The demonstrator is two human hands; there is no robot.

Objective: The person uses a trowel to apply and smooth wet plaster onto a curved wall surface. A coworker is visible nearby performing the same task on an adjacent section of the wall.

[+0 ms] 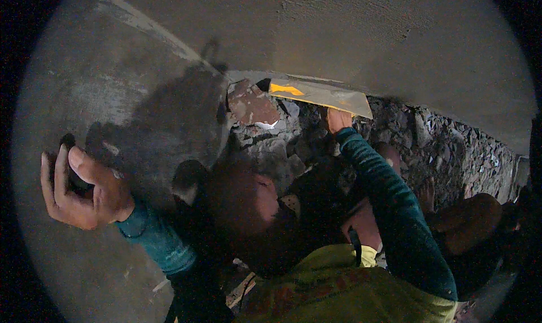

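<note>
My right hand [339, 121] is closed at the lower side of a plastering float [324, 99], a long flat grey board with yellow edges and a yellow patch. The grip itself is hidden behind the board. The float's long upper edge lies along the foot of the smooth grey wall, above broken rubble. My left hand [87, 190] is raised at the far left, in front of the grey side wall. Its fingers are loosely bent and apart from the thumb, and nothing shows between them.
Stone rubble [435, 136] runs along the wall's foot to the right. A reddish-brown broken slab [251, 104] lies by the corner, left of the float. Bent legs, a perforated shoe [291, 203] and a yellow-green vest [339, 289] fill the dim foreground. The wall [350, 29] rises ahead.
</note>
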